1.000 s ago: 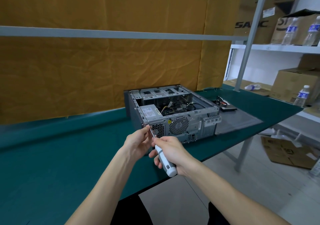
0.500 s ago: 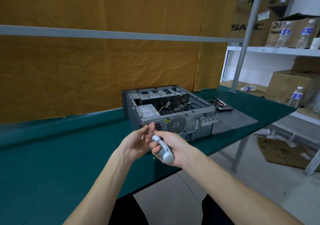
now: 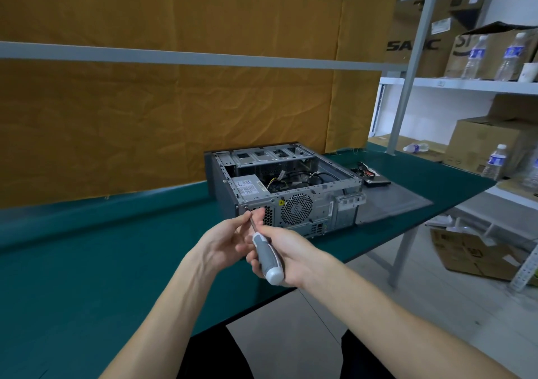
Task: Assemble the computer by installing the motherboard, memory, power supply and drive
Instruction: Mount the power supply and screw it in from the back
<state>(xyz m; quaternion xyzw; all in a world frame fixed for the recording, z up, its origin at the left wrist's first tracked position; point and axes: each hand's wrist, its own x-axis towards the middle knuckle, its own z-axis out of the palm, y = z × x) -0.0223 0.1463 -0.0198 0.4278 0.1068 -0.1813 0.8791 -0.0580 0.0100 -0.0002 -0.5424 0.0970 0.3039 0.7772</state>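
My left hand (image 3: pixel 227 240) pinches the shaft to steady the tip at the rear-panel screw, my right hand (image 3: pixel 283 255) just beside it grips the screwdriver (image 3: pixel 266 257) handle, aimed at the power supply (image 3: pixel 249 187) seated in the case (image 3: pixel 291 192) on the table (image 3: pixel 87 262).

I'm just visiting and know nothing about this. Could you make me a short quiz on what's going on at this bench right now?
1. True or false: the computer case lies with its top open.
2. Which hand grips the screwdriver? A) left hand B) right hand
3. Fill in: the screwdriver tip points at the case's rear panel, near its upper ____ corner as seen here.

Key: 1 true. 2 B; the left hand's fingers steady the shaft. 3 left.
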